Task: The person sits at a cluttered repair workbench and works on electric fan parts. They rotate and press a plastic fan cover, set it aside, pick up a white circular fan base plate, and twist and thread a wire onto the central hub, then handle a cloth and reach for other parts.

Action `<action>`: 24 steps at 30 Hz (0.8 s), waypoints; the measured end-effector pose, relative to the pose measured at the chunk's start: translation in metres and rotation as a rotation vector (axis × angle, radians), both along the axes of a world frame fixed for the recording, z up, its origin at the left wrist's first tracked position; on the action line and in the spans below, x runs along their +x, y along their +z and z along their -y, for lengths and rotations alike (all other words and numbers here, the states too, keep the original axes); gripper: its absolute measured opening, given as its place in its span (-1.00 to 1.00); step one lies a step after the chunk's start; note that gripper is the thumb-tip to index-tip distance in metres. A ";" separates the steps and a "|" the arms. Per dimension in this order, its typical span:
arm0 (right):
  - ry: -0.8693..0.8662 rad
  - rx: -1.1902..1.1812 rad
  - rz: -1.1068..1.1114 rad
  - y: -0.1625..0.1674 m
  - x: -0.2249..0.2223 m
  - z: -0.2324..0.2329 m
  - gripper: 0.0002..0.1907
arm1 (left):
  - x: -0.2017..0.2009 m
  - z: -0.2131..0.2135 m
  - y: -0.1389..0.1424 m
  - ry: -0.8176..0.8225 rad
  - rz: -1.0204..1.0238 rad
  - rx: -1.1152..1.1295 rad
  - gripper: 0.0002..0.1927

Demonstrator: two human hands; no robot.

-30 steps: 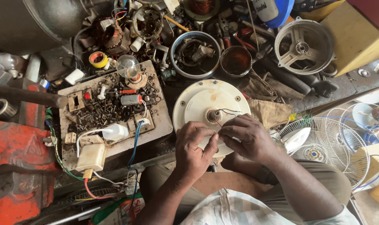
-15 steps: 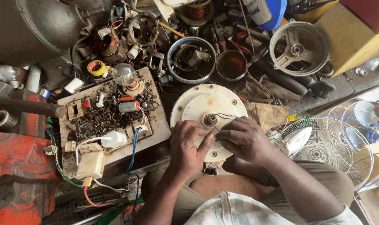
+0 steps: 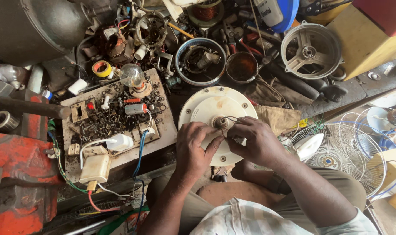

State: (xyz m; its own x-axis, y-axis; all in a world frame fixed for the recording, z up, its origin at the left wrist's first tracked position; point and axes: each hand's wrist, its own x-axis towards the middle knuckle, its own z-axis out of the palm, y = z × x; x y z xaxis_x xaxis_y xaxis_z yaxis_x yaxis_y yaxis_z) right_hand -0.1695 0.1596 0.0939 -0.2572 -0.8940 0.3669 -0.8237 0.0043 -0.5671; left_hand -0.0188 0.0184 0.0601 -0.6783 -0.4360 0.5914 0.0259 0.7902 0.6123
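Note:
A round cream-white fan motor housing (image 3: 206, 106) lies flat at the bench's near edge, with a short shaft (image 3: 220, 122) at its centre and thin dark wires coming out beside it. My left hand (image 3: 195, 148) rests on the housing's near left part, thumb stretched toward the shaft. My right hand (image 3: 256, 141) lies over the near right part, fingers pinching the thin wires and a small white piece by the shaft. Both hands cover the housing's near half.
A wooden board (image 3: 163, 126) with screws, switches, a glass bulb (image 3: 132, 76) and a white plug stands left of the housing. Behind are a blue-rimmed bowl (image 3: 180, 65), a rusty tin (image 3: 242, 66) and a grey motor cover (image 3: 311, 45). A wire fan guard (image 3: 337, 152) lies right, a red vise (image 3: 15, 174) left.
The view has shifted slightly. My right hand's fingers have worked the wires by the shaft, and my left thumb has stretched nearer the shaft. The housing stays put.

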 end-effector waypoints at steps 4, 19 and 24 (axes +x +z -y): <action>0.031 0.050 -0.004 0.006 -0.002 0.004 -0.84 | 0.000 0.000 -0.002 0.020 0.015 -0.030 -0.71; 0.137 0.184 0.039 0.026 -0.023 0.013 -0.88 | -0.002 0.001 -0.003 0.040 0.035 -0.022 -0.69; 0.060 0.028 -0.056 0.015 -0.017 0.008 -0.87 | -0.002 0.001 -0.004 0.044 0.040 -0.023 -0.69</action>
